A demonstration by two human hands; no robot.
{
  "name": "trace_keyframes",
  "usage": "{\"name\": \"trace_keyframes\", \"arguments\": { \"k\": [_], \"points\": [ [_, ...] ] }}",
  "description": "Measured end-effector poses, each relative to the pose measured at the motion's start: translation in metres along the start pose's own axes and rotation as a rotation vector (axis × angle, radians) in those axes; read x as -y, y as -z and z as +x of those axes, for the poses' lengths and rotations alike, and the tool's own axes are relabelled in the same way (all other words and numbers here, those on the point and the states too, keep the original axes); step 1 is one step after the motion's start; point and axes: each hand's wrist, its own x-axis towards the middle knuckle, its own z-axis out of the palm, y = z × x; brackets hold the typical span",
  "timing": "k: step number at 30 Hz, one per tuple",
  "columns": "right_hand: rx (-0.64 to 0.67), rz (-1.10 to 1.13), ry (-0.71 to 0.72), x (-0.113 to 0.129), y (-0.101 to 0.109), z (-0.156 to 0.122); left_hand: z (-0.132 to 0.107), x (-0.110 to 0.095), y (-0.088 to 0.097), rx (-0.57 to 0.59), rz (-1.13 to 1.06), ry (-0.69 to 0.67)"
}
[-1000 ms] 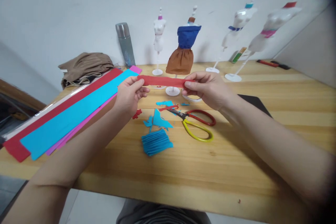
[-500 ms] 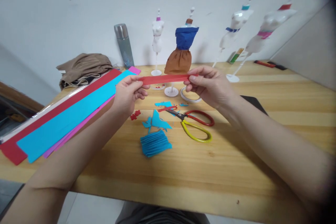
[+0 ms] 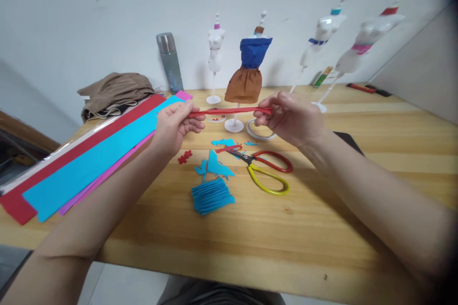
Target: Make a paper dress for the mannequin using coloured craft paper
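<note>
My left hand [image 3: 174, 124] and my right hand [image 3: 291, 116] each pinch one end of a red paper strip [image 3: 229, 111], stretched level between them above the wooden table [image 3: 322, 209]. The strip is turned nearly edge-on, so it looks thin. Below it lie scissors [image 3: 265, 169] with one red and one yellow handle, a pleated blue paper piece [image 3: 212, 194] and small blue scraps [image 3: 214, 164] and red scraps [image 3: 186, 156]. A roll of tape [image 3: 258, 131] sits just under my right hand.
Long red, blue and pink paper sheets [image 3: 89, 162] lie at the left. Along the wall stand several small white mannequins, one wearing a blue and brown paper dress [image 3: 248, 74], plus a steel flask [image 3: 169, 62] and folded brown cloth [image 3: 114, 90]. A dark mat [image 3: 348, 140] lies at the right.
Both hands have rotated the red strip from flat-on to nearly edge-on, and lowered it slightly. Everything on the table stays put.
</note>
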Motion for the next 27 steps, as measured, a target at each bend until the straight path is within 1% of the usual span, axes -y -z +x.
{"name": "trace_keyframes", "arguments": {
  "k": [2,5,8,10,16,19,21,24,27],
  "points": [
    [-0.019,-0.056,0.035,-0.001,-0.001,0.0,0.0,0.002,0.0,-0.009,0.053,-0.031],
    [-0.057,-0.165,0.092,-0.001,-0.003,-0.001,0.001,0.005,0.0,-0.025,0.077,-0.071],
    [-0.045,-0.262,0.119,0.003,-0.005,-0.003,0.002,0.008,0.001,-0.036,0.113,-0.105],
    [-0.042,-0.307,0.116,0.005,-0.006,-0.004,0.003,0.008,0.002,-0.043,0.156,-0.106],
    [-0.08,-0.37,0.122,0.001,0.001,0.001,0.005,0.007,0.005,-0.047,0.236,0.007],
    [-0.099,-0.422,0.097,-0.004,0.005,0.004,0.006,0.009,0.007,-0.034,0.26,0.027],
    [-0.105,-0.471,0.062,-0.005,0.007,0.006,0.006,0.01,0.008,-0.024,0.247,0.026],
    [-0.113,-0.508,0.016,-0.002,0.006,0.006,0.007,0.01,0.01,0.003,0.191,0.074],
    [-0.128,-0.554,0.022,0.0,0.005,0.006,0.008,0.009,0.011,0.019,0.159,0.115]
  ]
}}
